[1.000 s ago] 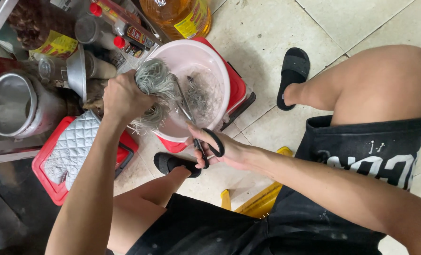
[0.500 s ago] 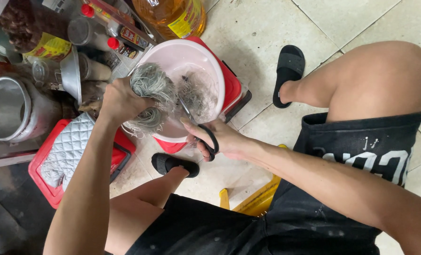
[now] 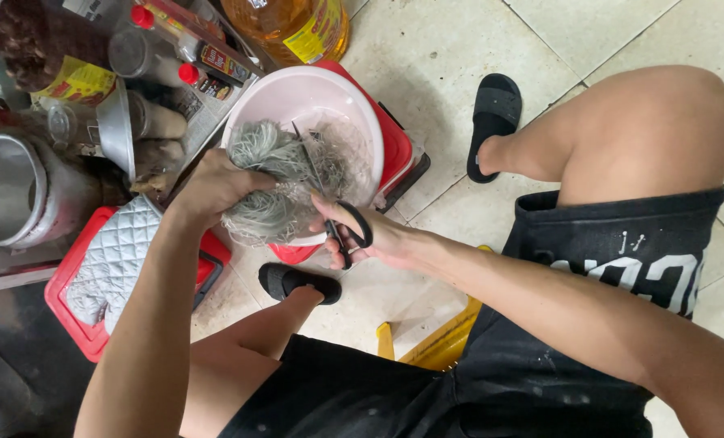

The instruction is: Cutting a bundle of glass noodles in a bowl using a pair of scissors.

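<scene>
left hand [image 3: 208,188]: clenched around a grey, stringy bundle [image 3: 266,182], looks like a wad of thin noodles or fibre, can't tell which. Held up over the near rim of the bowl, with strands hanging below the fist.
right hand [image 3: 372,235]: fingers through the black handles of the scissors [image 3: 329,203], gripping them. The hand sits just past the bowl's near edge.
scissors: blades point up and away from the person, running right beside the bundle and over the bowl. Can't tell if the blades are parted or closed, they look pretty much together.
bowl [image 3: 293,93]: pale pink, round, sitting on a red stool [image 3: 396,150] on the tiled floor. More of the grey stringy stuff lies inside it, under the scissor tips.
red tray [image 3: 74,320]: to the left of the left arm, with a grey quilted cloth [image 3: 114,259] lying on it.
pot [image 3: 9,195]: steel, at the far left, next to the tray.
oil bottle [image 3: 297,28]: big, amber, with a yellow label, standing just beyond the bowl.
small bottles [image 3: 175,40]: red-capped ones in the clutter left of the oil bottle.
legs: person is sitting low in black shorts [image 3: 622,259], with a black slipper [image 3: 493,109] on the foot to the right and another slipper [image 3: 297,281] below the bowl.
yellow stool [image 3: 439,341]: pokes out under the right arm.
</scene>
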